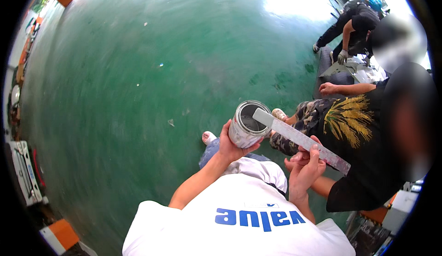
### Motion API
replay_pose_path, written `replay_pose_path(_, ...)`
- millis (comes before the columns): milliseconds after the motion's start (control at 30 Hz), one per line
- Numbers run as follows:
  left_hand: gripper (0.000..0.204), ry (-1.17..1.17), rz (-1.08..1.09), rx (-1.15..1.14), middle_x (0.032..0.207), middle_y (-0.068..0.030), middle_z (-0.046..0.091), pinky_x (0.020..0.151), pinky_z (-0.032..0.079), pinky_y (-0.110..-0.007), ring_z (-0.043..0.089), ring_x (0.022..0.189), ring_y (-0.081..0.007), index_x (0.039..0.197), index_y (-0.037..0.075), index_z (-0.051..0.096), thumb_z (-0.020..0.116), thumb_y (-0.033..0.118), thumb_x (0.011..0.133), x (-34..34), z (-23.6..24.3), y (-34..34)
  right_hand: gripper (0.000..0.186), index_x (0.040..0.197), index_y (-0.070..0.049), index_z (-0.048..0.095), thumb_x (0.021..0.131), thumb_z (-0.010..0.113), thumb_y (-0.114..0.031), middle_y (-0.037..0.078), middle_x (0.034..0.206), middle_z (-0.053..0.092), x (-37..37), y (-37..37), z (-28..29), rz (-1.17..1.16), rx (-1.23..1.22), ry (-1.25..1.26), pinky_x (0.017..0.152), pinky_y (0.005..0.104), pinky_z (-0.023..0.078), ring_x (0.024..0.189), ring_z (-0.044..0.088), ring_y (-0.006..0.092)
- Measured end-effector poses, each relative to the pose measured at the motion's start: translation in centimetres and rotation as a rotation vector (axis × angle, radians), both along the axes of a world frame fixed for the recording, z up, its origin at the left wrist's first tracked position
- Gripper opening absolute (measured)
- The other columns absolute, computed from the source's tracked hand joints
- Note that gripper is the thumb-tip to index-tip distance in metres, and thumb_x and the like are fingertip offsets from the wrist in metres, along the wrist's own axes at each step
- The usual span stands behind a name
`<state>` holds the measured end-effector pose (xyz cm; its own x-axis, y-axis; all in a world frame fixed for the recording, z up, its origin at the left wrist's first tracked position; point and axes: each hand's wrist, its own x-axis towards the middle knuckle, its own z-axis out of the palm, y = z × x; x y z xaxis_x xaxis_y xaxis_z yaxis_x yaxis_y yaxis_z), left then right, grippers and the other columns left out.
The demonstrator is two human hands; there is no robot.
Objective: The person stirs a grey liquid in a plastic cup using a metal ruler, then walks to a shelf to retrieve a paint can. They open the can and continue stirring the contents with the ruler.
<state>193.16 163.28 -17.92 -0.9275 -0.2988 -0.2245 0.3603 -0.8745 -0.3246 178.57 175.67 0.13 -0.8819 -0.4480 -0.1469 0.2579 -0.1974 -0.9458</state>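
Observation:
My left hand is wrapped round an open metal can with a pale label, held in front of my body and tilted slightly. Grey material shows inside the can, below its rim. In my right hand is a long, flat, stained stirring stick, gripped between thumb and fingers. The grey-coated far end of the stick lies over the right side of the can's mouth; whether it touches the rim, I cannot tell. A co-worker's hand is close beside my right hand, partly hidden by it.
A person in a black shirt stands close on my right. Farther right, another person with gloves bends over pale panels. A green floor spreads ahead. Along the left edge are a white panel-like part and an orange-and-white block.

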Motion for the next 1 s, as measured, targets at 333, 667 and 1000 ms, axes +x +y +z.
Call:
replay_pose_path(333, 0.083, -0.020, -0.071, -0.048, 0.148, -0.0237, 0.050, 0.099, 0.056, -0.059, 0.055, 0.129, -0.0454, 0.153, 0.011, 0.046, 0.044, 0.070, 0.094, 7.4, 0.5, -6.9, 0.032, 0.125, 0.008, 0.062, 0.102, 0.056, -0.013, 0.014, 0.082, 0.073, 7.1, -5.2, -0.5, -0.084, -0.032, -0.018, 0.048, 0.0283, 0.056, 0.052, 0.064, 0.0151)
replay_pose_path(667, 0.075, -0.051, -0.011, -0.019, 0.151, -0.0209, 0.049, 0.105, 0.049, -0.061, 0.052, 0.133, -0.0440, 0.150, 0.016, 0.049, 0.048, 0.066, 0.093, 14.5, -1.4, -7.4, 0.029, 0.122, 0.009, 0.061, 0.102, 0.053, -0.010, 0.016, 0.082, 0.072, 13.4, -5.9, -2.2, -0.018, -0.062, 0.011, 0.049, 0.0281, 0.056, 0.052, 0.063, 0.0149)
replay_pose_path(1000, 0.081, -0.278, 0.013, -0.078, 0.150, -0.0200, 0.050, 0.102, 0.052, -0.056, 0.054, 0.127, -0.0461, 0.150, 0.015, 0.049, 0.044, 0.070, 0.091, 20.9, 0.6, -8.7, 0.021, 0.112, 0.007, 0.066, 0.101, 0.055, -0.006, 0.012, 0.080, 0.070, 18.9, -8.5, -6.2, 0.015, -0.091, -0.170, 0.048, 0.0259, 0.052, 0.051, 0.062, 0.0134)
